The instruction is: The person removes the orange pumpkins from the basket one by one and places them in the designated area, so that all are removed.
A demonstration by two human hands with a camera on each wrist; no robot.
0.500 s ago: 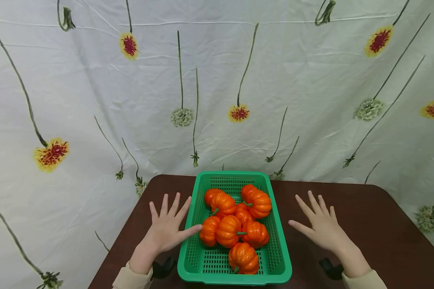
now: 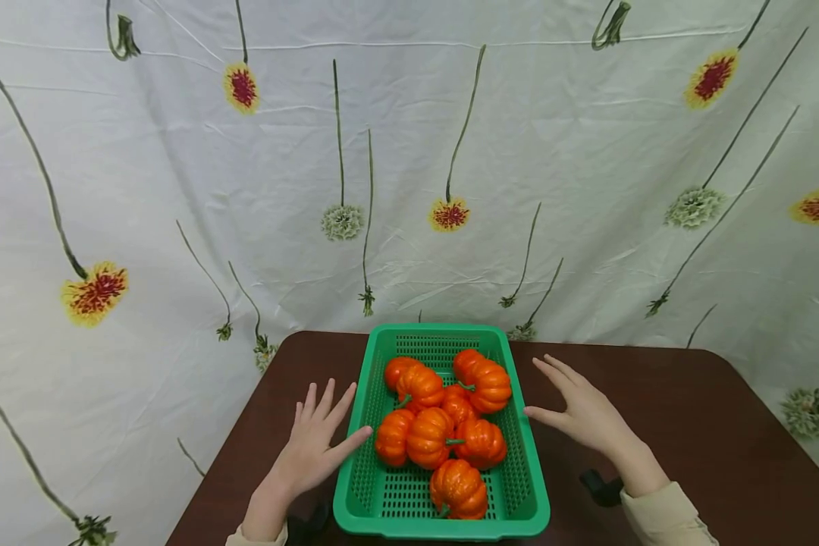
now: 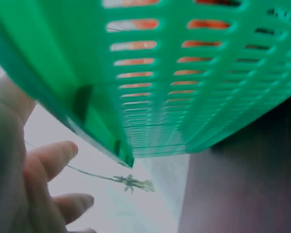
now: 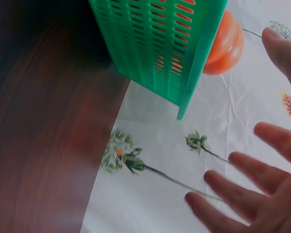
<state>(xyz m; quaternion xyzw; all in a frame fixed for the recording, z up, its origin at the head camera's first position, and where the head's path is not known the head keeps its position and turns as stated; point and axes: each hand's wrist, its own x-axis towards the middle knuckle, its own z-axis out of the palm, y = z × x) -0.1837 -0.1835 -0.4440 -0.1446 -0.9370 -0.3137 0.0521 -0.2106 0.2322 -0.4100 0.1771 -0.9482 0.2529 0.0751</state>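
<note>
A green plastic basket (image 2: 532,485) with slotted walls stands on the table, holding several small orange pumpkins (image 2: 459,489) with green stems. To its left my left hand (image 2: 307,451) has its fingers spread, the thumb tip overlapping the left rim in the head view. In the left wrist view the fingers (image 3: 53,158) are beside the basket's rim. My right hand (image 2: 587,413) is off the basket's right side, fingers extended and thumb pointing at the rim. From the right wrist view, a gap separates those fingers (image 4: 237,189) from the basket wall (image 4: 155,58). Neither hand holds anything.
The dark brown table (image 2: 689,425) reaches out on both sides of the basket. Behind it hangs a white cloth (image 2: 409,167) printed with flowers. A black strap (image 2: 600,487) shows at the right wrist.
My right hand has moved left, closer to the basket, and turned more side-on. The left hand has also turned side-on, with its fingers slightly lower. The basket and pumpkins have stayed put.
</note>
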